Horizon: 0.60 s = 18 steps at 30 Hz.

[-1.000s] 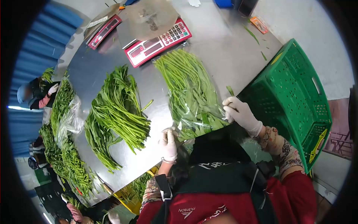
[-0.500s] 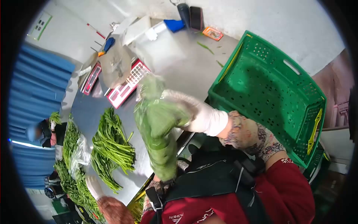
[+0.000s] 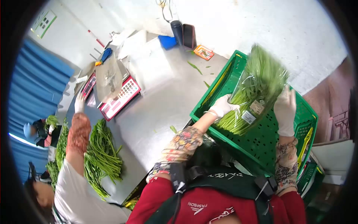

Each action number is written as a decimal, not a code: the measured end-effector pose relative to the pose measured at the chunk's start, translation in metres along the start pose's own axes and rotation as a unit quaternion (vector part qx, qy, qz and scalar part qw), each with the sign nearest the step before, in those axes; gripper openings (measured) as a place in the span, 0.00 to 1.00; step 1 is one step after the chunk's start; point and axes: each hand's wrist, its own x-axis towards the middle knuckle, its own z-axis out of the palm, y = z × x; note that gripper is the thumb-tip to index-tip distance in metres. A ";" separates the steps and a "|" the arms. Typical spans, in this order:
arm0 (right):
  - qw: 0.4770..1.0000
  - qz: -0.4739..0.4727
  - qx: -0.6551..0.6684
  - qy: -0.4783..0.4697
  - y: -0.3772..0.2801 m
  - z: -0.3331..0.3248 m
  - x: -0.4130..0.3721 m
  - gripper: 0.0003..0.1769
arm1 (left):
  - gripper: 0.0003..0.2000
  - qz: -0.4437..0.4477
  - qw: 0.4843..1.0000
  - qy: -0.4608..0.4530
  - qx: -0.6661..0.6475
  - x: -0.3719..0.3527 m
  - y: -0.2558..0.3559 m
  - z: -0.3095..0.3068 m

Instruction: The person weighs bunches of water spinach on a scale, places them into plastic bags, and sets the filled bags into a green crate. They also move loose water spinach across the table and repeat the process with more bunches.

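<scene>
A clear plastic bag of leafy greens (image 3: 249, 95), with a white label near its stem end, is held over the green crate (image 3: 257, 153). My left hand (image 3: 223, 106), in a white glove, grips the bag's left side near the stems. On the right edge of the bag is my gloved right hand (image 3: 285, 108), its fingers closed against the plastic and slightly blurred. The leafy end sticks up past the crate's far rim and is smeared by motion.
A metal table (image 3: 160, 100) holds a red-and-white scale (image 3: 121, 98), loose greens (image 3: 101, 158), a blue object (image 3: 167, 42), a dark bottle (image 3: 176, 33), a phone (image 3: 188, 36) and an orange packet (image 3: 203, 52). A co-worker's gloved hand (image 3: 79, 102) reaches toward the scale.
The bagged greens have moved from over the table to over the crate on the right. Both my hands are now at the bag. The co-worker's arm has reached forward to the scale.
</scene>
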 end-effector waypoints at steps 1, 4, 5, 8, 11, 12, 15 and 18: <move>0.988 0.021 -0.125 0.091 0.005 -0.033 -0.004 0.21 | 0.35 -0.093 0.983 0.030 0.154 0.007 -0.004 0.000; 0.848 0.140 -0.446 0.249 0.043 -0.087 -0.032 0.33 | 0.29 0.018 0.994 0.096 0.041 -0.017 0.021 -0.009; 0.830 0.176 -0.452 0.276 0.056 -0.113 -0.037 0.37 | 0.25 0.024 0.997 0.063 -0.047 -0.032 0.037 -0.015; 0.771 0.243 -0.493 0.322 0.089 -0.152 -0.020 0.44 | 0.19 0.086 0.985 0.135 -0.060 -0.062 0.023 -0.012; 0.776 0.209 -0.506 0.313 0.107 -0.168 0.013 0.40 | 0.20 0.086 0.976 0.168 -0.107 -0.094 0.025 -0.006; 0.794 0.196 -0.503 0.280 0.114 -0.171 0.021 0.39 | 0.19 0.110 0.969 0.169 -0.142 -0.105 0.031 -0.007; 0.833 0.188 -0.494 0.165 0.146 -0.209 0.047 0.34 | 0.18 0.105 0.968 0.211 -0.087 -0.127 0.039 -0.016; 0.846 0.161 -0.461 0.213 0.181 -0.143 0.045 0.31 | 0.17 0.085 0.965 0.237 -0.071 -0.136 0.024 -0.023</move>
